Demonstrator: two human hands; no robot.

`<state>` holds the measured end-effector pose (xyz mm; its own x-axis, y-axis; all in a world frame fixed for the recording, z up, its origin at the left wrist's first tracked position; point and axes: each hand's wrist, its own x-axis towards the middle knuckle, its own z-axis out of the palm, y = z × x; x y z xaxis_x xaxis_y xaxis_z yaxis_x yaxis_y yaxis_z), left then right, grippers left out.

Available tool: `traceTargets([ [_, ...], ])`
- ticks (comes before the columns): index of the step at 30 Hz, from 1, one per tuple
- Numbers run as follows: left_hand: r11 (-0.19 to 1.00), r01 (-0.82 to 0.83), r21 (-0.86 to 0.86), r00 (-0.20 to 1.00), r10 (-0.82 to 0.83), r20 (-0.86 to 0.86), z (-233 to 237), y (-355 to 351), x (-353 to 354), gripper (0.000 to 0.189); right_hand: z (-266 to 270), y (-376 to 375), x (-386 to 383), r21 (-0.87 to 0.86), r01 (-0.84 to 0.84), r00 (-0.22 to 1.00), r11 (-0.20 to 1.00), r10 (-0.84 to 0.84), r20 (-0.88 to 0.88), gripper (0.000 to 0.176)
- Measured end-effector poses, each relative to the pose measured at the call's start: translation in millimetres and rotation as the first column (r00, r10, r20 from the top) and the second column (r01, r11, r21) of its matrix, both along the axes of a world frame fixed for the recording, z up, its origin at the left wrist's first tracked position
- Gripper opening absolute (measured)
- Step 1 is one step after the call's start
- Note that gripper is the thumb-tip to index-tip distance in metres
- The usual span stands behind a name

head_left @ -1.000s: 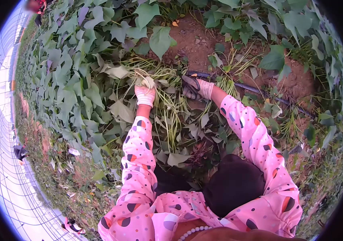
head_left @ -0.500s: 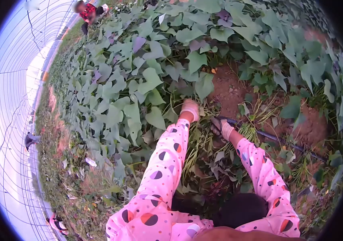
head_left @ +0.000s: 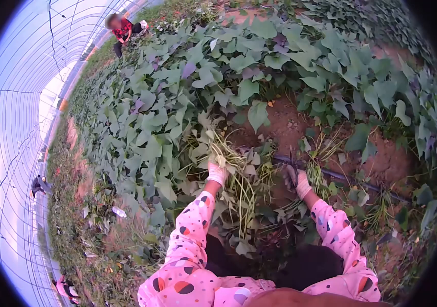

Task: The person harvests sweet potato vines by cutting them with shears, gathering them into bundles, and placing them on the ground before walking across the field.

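Left hand: grip clenched round vine bunch, leaves fanning above grip, stems kept taut and clear of bed. Right hand: grip closed on dark tool, right of bunch, beside black hose.

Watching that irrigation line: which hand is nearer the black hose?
Right. The right hand sits just below the black hose; the left hand grips a vine bunch further left.

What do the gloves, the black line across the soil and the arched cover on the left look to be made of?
Gloves: pale matte fabric, probably knit cotton, on left hand and right hand. Black line: smooth tube, likely plastic hose. Arched cover: translucent film over thin ribs, probably plastic sheeting.
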<state>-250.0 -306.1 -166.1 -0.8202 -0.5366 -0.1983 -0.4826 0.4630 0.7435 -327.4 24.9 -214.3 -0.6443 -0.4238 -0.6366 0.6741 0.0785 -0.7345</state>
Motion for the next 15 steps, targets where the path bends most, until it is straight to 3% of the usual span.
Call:
traceTargets([
  [1,0.662,-0.106,0.742,0.890,0.397,-0.226,-6.2,-1.2,19.4,0.042,-4.4,8.5,5.5,-0.045,0.060,0.998,0.997,-0.061,-0.028,0.045],
  [2,0.297,-0.045,0.954,0.760,0.630,-0.160,-4.1,1.7,35.3,0.043,-9.7,16.3,11.2,-0.135,0.117,0.990,0.984,-0.126,-0.061,0.044],
  [3,0.298,-0.042,0.954,0.751,0.638,-0.167,0.0,4.2,56.3,0.045,-3.4,23.5,19.9,-0.134,0.111,0.990,0.985,-0.121,-0.068,0.044],
  [5,0.469,0.047,0.882,0.748,0.569,-0.342,27.4,29.0,86.7,0.052,17.8,42.3,36.3,-0.138,0.159,0.963,0.978,-0.185,-0.198,0.045],
  [6,0.546,0.088,0.833,0.735,0.529,-0.424,42.7,42.3,101.8,0.057,20.3,51.8,44.2,-0.174,0.168,0.964,0.970,-0.199,-0.175,0.045],
  [8,0.648,0.169,0.742,0.688,0.462,-0.560,64.4,56.6,141.6,0.052,41.4,77.2,66.9,-0.194,0.163,0.942,0.967,-0.211,-0.261,0.044],
  [11,0.715,0.250,0.653,0.617,0.402,-0.677,92.8,77.4,201.3,0.049,71.3,121.5,99.6,-0.139,0.219,0.876,0.966,-0.258,-0.408,0.039],
  [13,0.746,0.253,0.616,0.599,0.379,-0.705,114.3,94.4,232.9,0.048,72.4,155.1,119.7,-0.142,0.366,0.843,0.920,-0.392,-0.369,0.037],
  [15,0.770,0.246,0.589,0.584,0.367,-0.724,138.6,107.9,257.5,0.048,88.7,191.9,141.6,-0.026,0.428,0.857,0.904,-0.415,-0.305,0.033],
])
